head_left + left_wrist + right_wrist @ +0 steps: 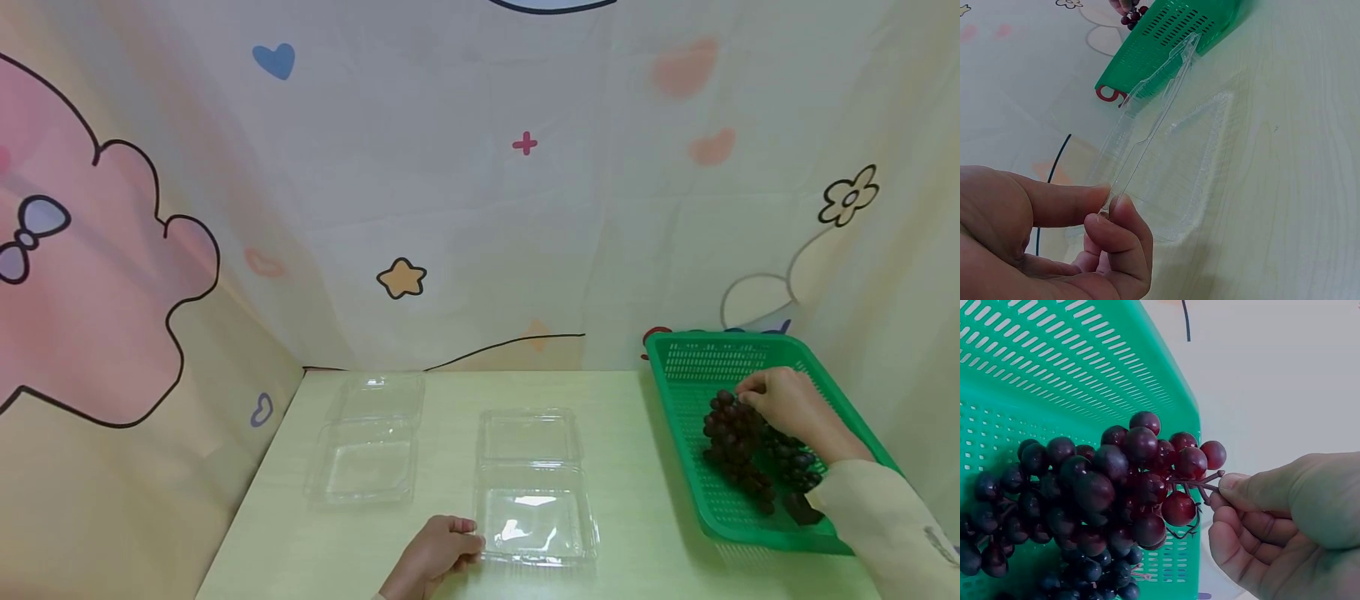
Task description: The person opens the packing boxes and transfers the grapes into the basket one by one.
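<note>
My left hand (438, 550) pinches the left edge of a clear plastic clamshell box (534, 521) between thumb and fingers; its lid lies back, away from me. In the left wrist view, the box's thin rim (1141, 147) runs out from the fingertips. Over the green basket (697, 500), my right hand (795, 408) pinches the stem (1210, 481) of a bunch of dark red grapes (1141, 481). Darker, near-black grapes (1094, 575) lie below that bunch inside the basket.
A second clear clamshell box (363, 467), also opened out, stands left of the first on the pale wooden table (277, 542). Behind the table hangs a printed cloth (465, 192). The basket has raised slotted walls at the table's right side.
</note>
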